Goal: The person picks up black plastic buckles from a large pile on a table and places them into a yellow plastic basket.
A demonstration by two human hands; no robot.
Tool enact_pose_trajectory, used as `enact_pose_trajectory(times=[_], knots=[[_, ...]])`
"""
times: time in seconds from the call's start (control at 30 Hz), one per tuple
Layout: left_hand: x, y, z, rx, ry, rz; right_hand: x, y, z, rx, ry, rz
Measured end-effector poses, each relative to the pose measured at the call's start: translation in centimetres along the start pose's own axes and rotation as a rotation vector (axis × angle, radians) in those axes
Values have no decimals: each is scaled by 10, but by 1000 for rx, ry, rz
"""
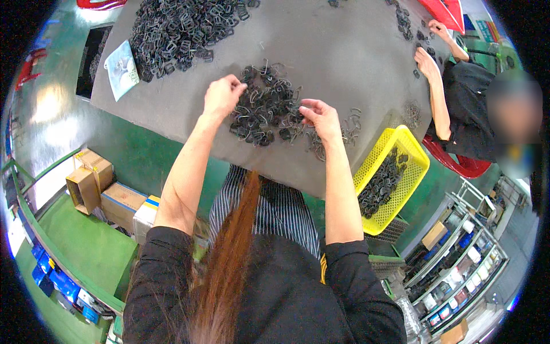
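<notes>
A small heap of black buckle-like pieces with bent metal wire hooks (266, 106) lies on the grey table in front of me. At its left edge is my left hand (222, 97), its fingertips pinched together; whatever they hold is too small to make out. My right hand (322, 118) is at the heap's right edge, thumb and fingers drawn together by the dark pieces, and its fingertips' contents are not clear. Loose bent wire hooks (350, 127) lie just right of my right hand.
A large pile of black buckles (177, 37) covers the table's far left, beside a pale packet (121, 70). At the right edge stands a yellow basket (423, 159) holding black pieces. Across the right side, a co-worker's hands (427, 62) handle pieces near a red container (448, 12).
</notes>
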State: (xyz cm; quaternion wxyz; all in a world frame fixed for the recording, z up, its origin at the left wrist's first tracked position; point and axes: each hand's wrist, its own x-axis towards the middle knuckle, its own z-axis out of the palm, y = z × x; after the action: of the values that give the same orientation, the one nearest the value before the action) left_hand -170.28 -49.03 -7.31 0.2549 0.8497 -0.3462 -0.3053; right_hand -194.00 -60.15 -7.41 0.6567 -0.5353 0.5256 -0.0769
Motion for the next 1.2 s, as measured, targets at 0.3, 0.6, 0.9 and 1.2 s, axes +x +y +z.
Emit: enact_pose_trajectory(times=[0.3, 0.6, 0.9, 1.2], knots=[[5, -33, -22, -256, -124, 93, 36, -23, 28, 255, -110, 121], [13, -37, -42, -415, -262, -143, 83, -54, 113, -925, 259, -66], [21, -37, -50, -1225, -362, -337, 82, -49, 50, -25, -100, 48], [48, -12, 4, -99, 19, 120, 77, -34, 9, -163, 98, 96]])
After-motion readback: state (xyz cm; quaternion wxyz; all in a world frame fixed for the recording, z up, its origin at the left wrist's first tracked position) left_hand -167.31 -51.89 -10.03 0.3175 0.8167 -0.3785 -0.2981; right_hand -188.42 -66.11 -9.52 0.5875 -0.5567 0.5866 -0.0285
